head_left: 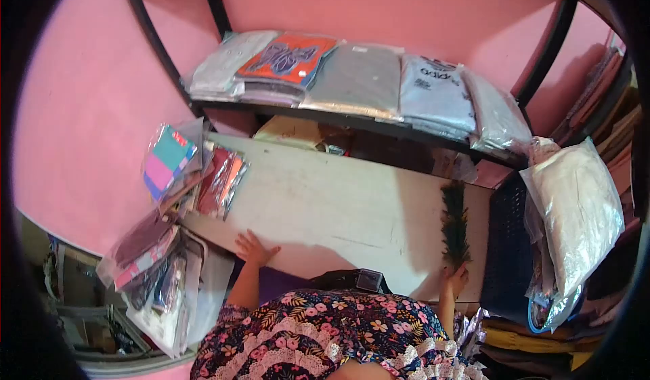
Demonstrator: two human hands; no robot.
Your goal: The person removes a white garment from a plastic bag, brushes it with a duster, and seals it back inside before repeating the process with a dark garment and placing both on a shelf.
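Observation:
My left hand [256, 248] lies with its fingers spread near the front edge of the white tabletop [305, 204], at the left, and holds nothing. At the right end of the tabletop my right hand [455, 282] is closed around the lower end of a dark green, bushy feather duster [455, 223]. The duster points away from me over the surface; its handle is hidden in my fingers. Beyond my left hand, several plastic-wrapped folded garments [222, 182] in red and orange lie at the tabletop's left end.
A shelf [352, 117] behind bears stacks of bagged clothes [359, 78]. A dark blue basket [502, 244] stands right of the duster, with a bulging white plastic bag [575, 204] beside it. More bagged garments [145, 244] lean at the left. A yellowish package [291, 131] sits under the shelf.

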